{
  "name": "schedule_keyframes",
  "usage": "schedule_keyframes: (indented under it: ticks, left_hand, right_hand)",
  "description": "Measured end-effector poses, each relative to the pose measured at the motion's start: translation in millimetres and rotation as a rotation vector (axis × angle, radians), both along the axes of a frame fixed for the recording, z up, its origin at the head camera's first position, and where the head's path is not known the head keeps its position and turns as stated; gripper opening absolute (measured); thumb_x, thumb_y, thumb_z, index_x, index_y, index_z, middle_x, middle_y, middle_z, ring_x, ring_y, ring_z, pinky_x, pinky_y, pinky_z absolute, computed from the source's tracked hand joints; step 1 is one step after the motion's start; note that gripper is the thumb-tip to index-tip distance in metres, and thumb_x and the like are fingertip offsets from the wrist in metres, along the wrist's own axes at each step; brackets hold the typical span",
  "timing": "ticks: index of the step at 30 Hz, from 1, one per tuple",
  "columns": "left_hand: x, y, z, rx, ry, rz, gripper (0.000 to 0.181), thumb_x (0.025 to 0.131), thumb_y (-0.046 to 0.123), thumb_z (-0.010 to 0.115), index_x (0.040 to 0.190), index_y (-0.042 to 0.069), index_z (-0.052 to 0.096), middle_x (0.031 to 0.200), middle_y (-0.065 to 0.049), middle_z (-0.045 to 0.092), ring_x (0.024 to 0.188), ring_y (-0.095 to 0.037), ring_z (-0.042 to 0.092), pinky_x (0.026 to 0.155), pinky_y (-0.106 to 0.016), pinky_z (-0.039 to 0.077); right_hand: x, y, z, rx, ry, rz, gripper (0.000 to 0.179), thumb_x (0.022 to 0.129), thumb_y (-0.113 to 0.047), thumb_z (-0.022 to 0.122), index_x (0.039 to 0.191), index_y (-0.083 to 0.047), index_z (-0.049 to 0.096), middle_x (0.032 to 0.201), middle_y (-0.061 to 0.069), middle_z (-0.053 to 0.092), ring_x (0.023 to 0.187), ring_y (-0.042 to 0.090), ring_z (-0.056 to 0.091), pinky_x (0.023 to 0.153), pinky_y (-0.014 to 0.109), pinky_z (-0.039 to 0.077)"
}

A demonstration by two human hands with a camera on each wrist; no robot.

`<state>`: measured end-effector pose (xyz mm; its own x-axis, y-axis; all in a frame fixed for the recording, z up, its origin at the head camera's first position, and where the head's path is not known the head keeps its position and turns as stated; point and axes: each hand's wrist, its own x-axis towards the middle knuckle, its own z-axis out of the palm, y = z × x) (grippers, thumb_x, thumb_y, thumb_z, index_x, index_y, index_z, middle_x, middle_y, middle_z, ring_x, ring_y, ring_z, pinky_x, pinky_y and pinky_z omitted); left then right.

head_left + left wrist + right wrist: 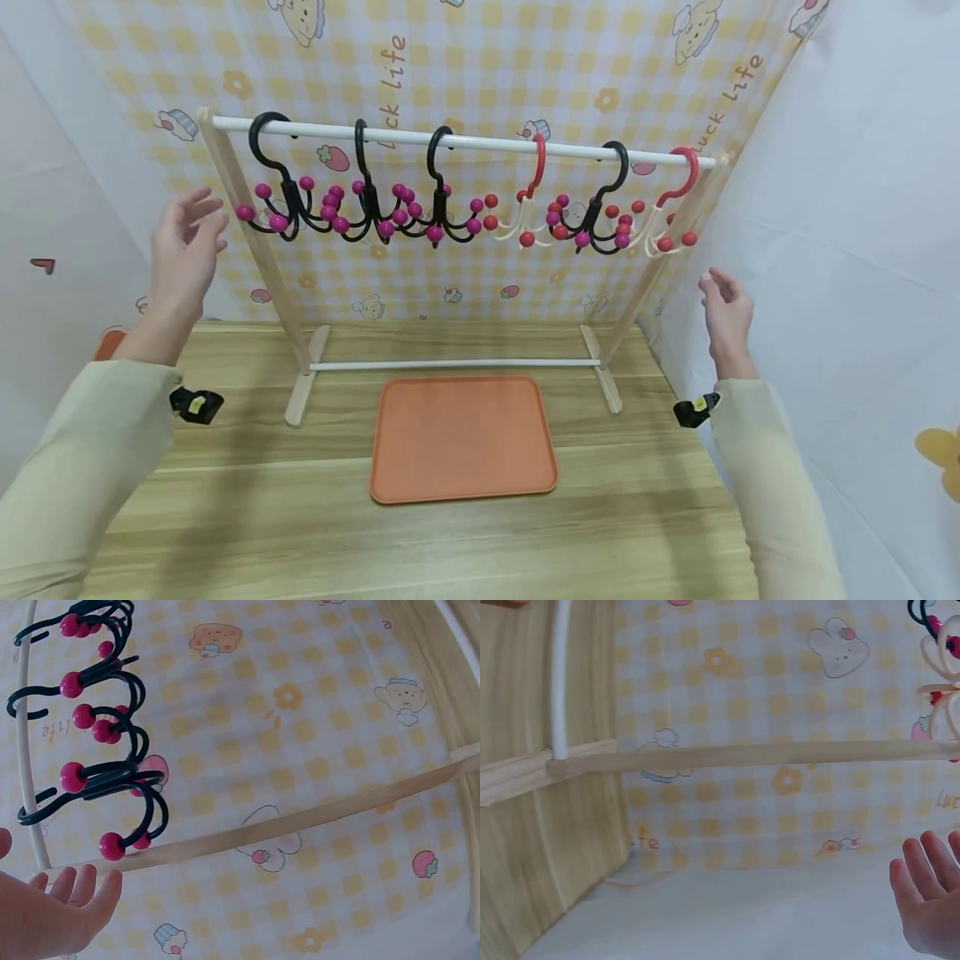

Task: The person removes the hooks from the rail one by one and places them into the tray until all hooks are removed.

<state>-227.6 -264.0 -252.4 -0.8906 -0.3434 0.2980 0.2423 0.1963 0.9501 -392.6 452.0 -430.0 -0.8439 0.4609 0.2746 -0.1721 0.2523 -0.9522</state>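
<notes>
Several black multi-prong swivel hangers [290, 200] with magenta ball tips hang from the white rail [480, 144] of a small wooden rack. Two more, a red-hooked hanger [540, 160] and another red-hooked hanger [695, 173] at the right end, have cream prongs and red balls. My left hand [182, 258] is raised just outside the rack's left end, fingers loosely bent and holding nothing. In the left wrist view, this hand [56, 919] is beside the nearest black hanger [112, 793]. My right hand [727, 321] hovers empty beyond the right post; its fingers [917, 874] look relaxed.
An orange tray [463, 437] lies on the wood-grain table [465, 550] in front of the rack. The rack's lower white bar [457, 364] joins its two wooden feet [302, 396]. Behind hangs a yellow checked cloth [480, 292]; white sheeting [847, 275] stands at the sides.
</notes>
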Motion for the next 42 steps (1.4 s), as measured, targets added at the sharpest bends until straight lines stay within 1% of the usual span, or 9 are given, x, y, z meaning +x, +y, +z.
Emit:
schedule_keyframes:
  ticks: [6, 14, 20, 24, 26, 30, 34, 37, 42]
  left_hand:
    - [-9.3, 3.8, 18.5, 0.091, 0.002, -0.031, 0.044, 0.090, 0.022, 0.051, 0.132, 0.014, 0.038, 0.133, -0.006, 0.036, 0.117, -0.014, 0.036, 0.088, -0.017, 0.037]
    - [-24.0, 9.0, 38.9, -0.022, -0.094, -0.009, 0.047, 0.091, 0.029, 0.047, 0.135, 0.018, 0.033, 0.136, 0.000, 0.033, 0.121, -0.010, 0.031, 0.099, -0.024, 0.028]
    - [-37.0, 10.5, 51.2, -0.051, -0.146, 0.006, 0.049, 0.091, 0.031, 0.047, 0.136, 0.021, 0.031, 0.138, 0.004, 0.031, 0.123, -0.009, 0.028, 0.101, -0.025, 0.024]
    - [-45.1, 12.0, 57.3, -0.080, -0.198, 0.029, 0.050, 0.091, 0.034, 0.046, 0.136, 0.022, 0.032, 0.139, 0.005, 0.031, 0.120, -0.010, 0.031, 0.100, -0.027, 0.027]
    - [-48.4, 12.1, 59.5, -0.090, -0.220, 0.041, 0.049, 0.090, 0.035, 0.047, 0.136, 0.022, 0.033, 0.138, 0.004, 0.032, 0.117, -0.010, 0.033, 0.096, -0.026, 0.030]
    - [-54.0, 12.0, 62.4, -0.103, -0.230, 0.061, 0.047, 0.089, 0.035, 0.049, 0.133, 0.019, 0.040, 0.126, 0.001, 0.045, 0.102, -0.008, 0.043, 0.076, -0.017, 0.040]
    - [-57.1, 12.4, 63.5, -0.061, -0.204, 0.055, 0.044, 0.089, 0.032, 0.051, 0.129, 0.013, 0.045, 0.104, 0.006, 0.051, 0.096, -0.007, 0.048, 0.079, -0.018, 0.041]
    - [-58.3, 13.4, 64.2, -0.032, -0.195, 0.046, 0.042, 0.089, 0.030, 0.051, 0.127, 0.011, 0.047, 0.102, 0.005, 0.053, 0.100, -0.009, 0.050, 0.088, -0.021, 0.038]
    - [-60.1, 14.4, 67.3, -0.020, -0.195, 0.048, 0.041, 0.087, 0.030, 0.054, 0.123, 0.011, 0.052, 0.105, 0.003, 0.058, 0.089, -0.007, 0.051, 0.069, -0.016, 0.041]
  right_hand:
    - [-2.6, -11, 48.6, -0.128, 0.048, 0.060, 0.052, 0.075, -0.046, 0.065, 0.119, -0.021, 0.053, 0.118, 0.002, 0.054, 0.105, 0.012, 0.051, 0.092, 0.026, 0.038]
    - [3.5, -44, 112.1, -0.211, -0.026, 0.054, 0.051, 0.074, -0.043, 0.067, 0.118, -0.022, 0.054, 0.118, -0.001, 0.053, 0.103, 0.010, 0.053, 0.082, 0.017, 0.043]
    - [-5.1, -54, 126.2, -0.235, -0.014, 0.085, 0.058, 0.069, -0.043, 0.070, 0.120, -0.022, 0.052, 0.121, -0.001, 0.051, 0.104, 0.009, 0.052, 0.082, 0.016, 0.043]
    - [-2.0, -70, 141.9, -0.176, -0.067, 0.058, 0.056, 0.074, -0.044, 0.067, 0.123, -0.024, 0.050, 0.123, -0.004, 0.050, 0.105, 0.010, 0.051, 0.093, 0.025, 0.037]
    - [4.7, -81, 151.2, -0.158, -0.087, 0.049, 0.055, 0.075, -0.043, 0.067, 0.124, -0.024, 0.050, 0.124, -0.005, 0.049, 0.106, 0.009, 0.050, 0.100, 0.033, 0.029]
    - [33.3, -114, 175.8, -0.091, -0.128, 0.043, 0.060, 0.076, -0.046, 0.064, 0.128, -0.022, 0.045, 0.129, -0.003, 0.045, 0.111, 0.010, 0.044, 0.103, 0.035, 0.022]
    - [61.8, -145, 198.4, -0.041, -0.164, 0.041, 0.064, 0.081, -0.045, 0.057, 0.135, -0.018, 0.036, 0.136, -0.001, 0.037, 0.120, 0.011, 0.035, 0.102, 0.028, 0.024]
    - [69.3, -156, 204.6, -0.043, -0.167, 0.020, 0.060, 0.084, -0.042, 0.054, 0.135, -0.016, 0.037, 0.135, 0.001, 0.038, 0.120, 0.012, 0.035, 0.101, 0.027, 0.025]
    - [67.5, -157, 204.4, -0.033, -0.172, -0.008, 0.053, 0.086, -0.039, 0.052, 0.133, -0.016, 0.041, 0.133, 0.002, 0.041, 0.115, 0.014, 0.040, 0.098, 0.026, 0.030]
